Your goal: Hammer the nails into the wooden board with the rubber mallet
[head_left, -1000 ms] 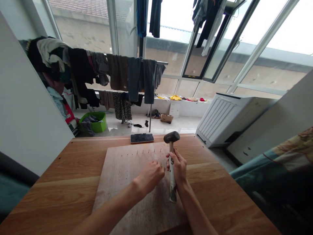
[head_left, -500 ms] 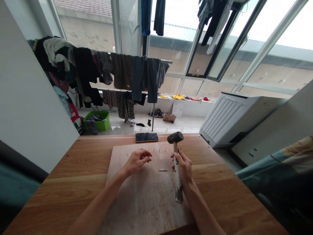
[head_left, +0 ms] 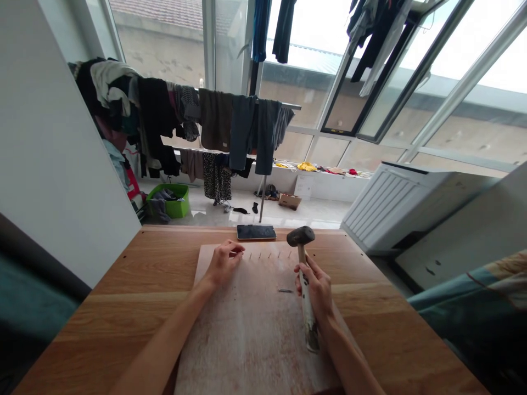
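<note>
My right hand (head_left: 316, 281) is wrapped around the worn, pale handle of a hammer (head_left: 301, 236), whose dark head points up above the board. Fingers pinched, my left hand (head_left: 225, 262) is at the left end of a row of thin upright nails (head_left: 269, 255) standing in the wooden board (head_left: 247, 340). A nail (head_left: 242, 256) shows at its fingertips, mostly covered by them. Some loose nails (head_left: 285, 291) lie on the board between my hands.
A phone (head_left: 256, 232) lies on the wooden table (head_left: 123, 296) just beyond the board. Behind the table are a clothes-laden drying rack (head_left: 247, 131), a green bin (head_left: 177, 203) and a white ribbed appliance (head_left: 381, 197) at the right.
My left hand has moved away and leftward along the row, from in front of the nails to the row's left end. The hammer remains in my right hand, slightly shifted.
</note>
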A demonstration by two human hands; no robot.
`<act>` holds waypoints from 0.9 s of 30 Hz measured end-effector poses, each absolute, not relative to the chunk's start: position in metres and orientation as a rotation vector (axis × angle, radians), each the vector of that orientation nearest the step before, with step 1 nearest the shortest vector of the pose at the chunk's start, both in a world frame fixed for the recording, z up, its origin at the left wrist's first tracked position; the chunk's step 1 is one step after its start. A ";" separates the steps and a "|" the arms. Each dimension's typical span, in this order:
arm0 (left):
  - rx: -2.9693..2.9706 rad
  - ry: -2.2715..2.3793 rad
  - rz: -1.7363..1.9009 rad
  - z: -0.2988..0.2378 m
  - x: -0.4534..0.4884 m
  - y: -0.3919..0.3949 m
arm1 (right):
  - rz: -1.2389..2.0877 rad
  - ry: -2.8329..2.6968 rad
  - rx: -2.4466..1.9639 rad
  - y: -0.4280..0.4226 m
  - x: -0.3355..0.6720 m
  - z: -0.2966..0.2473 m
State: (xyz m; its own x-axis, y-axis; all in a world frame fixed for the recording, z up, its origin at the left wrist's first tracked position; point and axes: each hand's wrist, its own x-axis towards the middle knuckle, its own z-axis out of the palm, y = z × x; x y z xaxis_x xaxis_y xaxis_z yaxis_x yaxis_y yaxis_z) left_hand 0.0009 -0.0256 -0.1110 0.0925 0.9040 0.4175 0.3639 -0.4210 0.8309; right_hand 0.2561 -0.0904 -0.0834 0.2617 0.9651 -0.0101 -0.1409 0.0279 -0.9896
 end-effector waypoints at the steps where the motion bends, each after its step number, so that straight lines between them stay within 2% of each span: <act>1: 1.840 1.234 1.310 -0.112 0.002 -0.026 | 1.069 -0.917 -1.205 -0.090 0.256 -0.084; 19: 1.804 1.245 1.227 -0.109 -0.003 -0.030 | 1.076 -1.048 -1.137 -0.101 0.225 -0.073; 27: 1.807 1.231 1.281 -0.108 -0.002 -0.030 | 1.198 -1.150 -1.080 -0.105 0.188 -0.072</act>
